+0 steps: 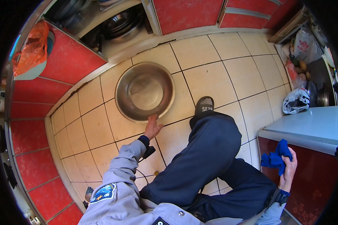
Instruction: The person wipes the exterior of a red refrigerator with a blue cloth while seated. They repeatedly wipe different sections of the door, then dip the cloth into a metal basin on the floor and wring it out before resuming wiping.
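Note:
A wide metal basin (119, 105) rests on the tiled floor, with some clear liquid in its bottom that looks like water. At the basin's near rim is my left hand (153, 128), its fingers spread and reaching to the edge; whether they touch the rim I cannot tell. Off to the right, my right hand (289, 166) grips a crumpled blue cloth (276, 159) in front of the dark red front of a low cabinet or appliance.
Red cupboards (79, 56) line the left and far sides, and an open shelf holds metal bowls (122, 24). A white plastic bag (296, 101) sits at the right, beside the pale-topped unit (307, 123). My slippered foot (205, 104) stands right of the basin.

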### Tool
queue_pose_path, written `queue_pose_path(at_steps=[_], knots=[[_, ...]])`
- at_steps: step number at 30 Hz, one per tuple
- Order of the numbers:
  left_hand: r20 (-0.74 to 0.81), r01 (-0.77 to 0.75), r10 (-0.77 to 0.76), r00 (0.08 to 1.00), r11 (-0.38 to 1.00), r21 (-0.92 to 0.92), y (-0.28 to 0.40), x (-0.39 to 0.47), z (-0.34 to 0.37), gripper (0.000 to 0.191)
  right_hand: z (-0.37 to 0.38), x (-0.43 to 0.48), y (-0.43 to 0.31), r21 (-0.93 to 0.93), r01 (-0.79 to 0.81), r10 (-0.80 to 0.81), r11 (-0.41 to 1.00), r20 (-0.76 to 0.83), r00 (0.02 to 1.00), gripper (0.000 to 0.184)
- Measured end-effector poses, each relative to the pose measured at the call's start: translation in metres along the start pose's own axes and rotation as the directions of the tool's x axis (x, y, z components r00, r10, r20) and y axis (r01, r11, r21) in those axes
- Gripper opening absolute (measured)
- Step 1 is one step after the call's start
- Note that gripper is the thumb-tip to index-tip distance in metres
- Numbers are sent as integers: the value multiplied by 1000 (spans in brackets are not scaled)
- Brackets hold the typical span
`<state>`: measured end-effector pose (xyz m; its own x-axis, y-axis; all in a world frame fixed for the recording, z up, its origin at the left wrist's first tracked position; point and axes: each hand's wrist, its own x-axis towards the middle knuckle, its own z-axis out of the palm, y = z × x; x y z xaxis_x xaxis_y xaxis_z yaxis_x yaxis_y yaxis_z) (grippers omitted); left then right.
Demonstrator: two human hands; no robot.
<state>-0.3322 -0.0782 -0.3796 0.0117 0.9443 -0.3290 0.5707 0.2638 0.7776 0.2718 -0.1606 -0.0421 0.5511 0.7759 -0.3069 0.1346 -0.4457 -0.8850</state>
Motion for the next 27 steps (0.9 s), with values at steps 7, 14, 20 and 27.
queue_pose_path(at_steps=[7,14,20,27], knots=[[175,120,-106,979,990,-71,19,-35,30,88,-2,-1,3,-27,8,-8,1000,12,1000,39],[378,157,-86,922,974,-164,30,-49,39,60,-9,2,9,-26,-12,13,1000,14,1000,40],[-126,-31,-25,992,906,-423,-4,30,16,34,-16,4,15,-48,-30,30,998,1,1000,41],[201,-122,24,979,863,490,-32,73,20,37,-18,5,15,-74,-37,36,997,-18,999,40]])
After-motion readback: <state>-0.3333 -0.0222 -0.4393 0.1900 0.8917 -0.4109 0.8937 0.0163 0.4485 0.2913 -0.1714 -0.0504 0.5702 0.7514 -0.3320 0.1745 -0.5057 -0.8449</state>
